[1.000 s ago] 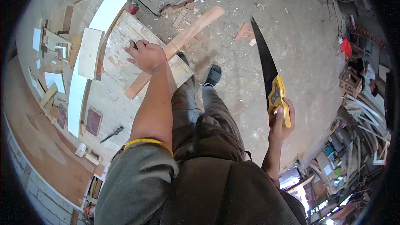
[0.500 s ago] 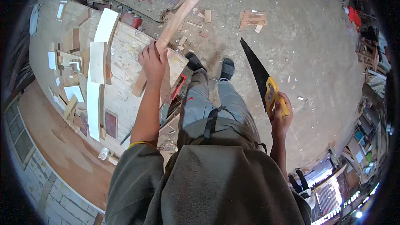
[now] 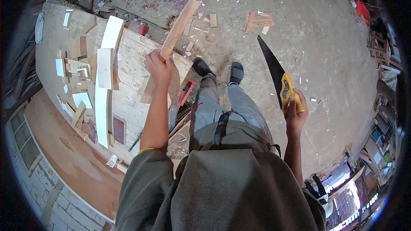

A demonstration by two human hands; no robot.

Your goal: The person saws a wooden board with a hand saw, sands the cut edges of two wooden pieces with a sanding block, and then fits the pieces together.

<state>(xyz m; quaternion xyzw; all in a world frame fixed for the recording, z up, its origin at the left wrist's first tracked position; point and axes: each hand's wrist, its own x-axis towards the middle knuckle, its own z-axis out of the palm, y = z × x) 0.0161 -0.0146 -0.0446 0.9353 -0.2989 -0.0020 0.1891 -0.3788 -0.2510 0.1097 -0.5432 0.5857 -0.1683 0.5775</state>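
My left hand [image 3: 159, 68] is closed around a long narrow wooden board [image 3: 180, 28] at the edge of the worktable. The board's far end juts out past the table over the floor; the hand covers part of its length. Out to the right, my right hand [image 3: 296, 109] grips the yellow handle of a handsaw [image 3: 274, 66]. Its dark blade points forward and slightly left, above the floor and apart from the board.
On the worktable [image 3: 132, 55] lie a long white-faced strip [image 3: 102, 115], a short pale board [image 3: 105, 68] and several wood offcuts. A red-handled tool [image 3: 186, 93] is beside the table's near edge. A stack of slats [image 3: 260, 20] and scattered scraps lie on the floor.
The saw and my right hand have shifted a little to the right. The board's far end has swung slightly left and closer, still in my left hand. The view has shifted slightly.
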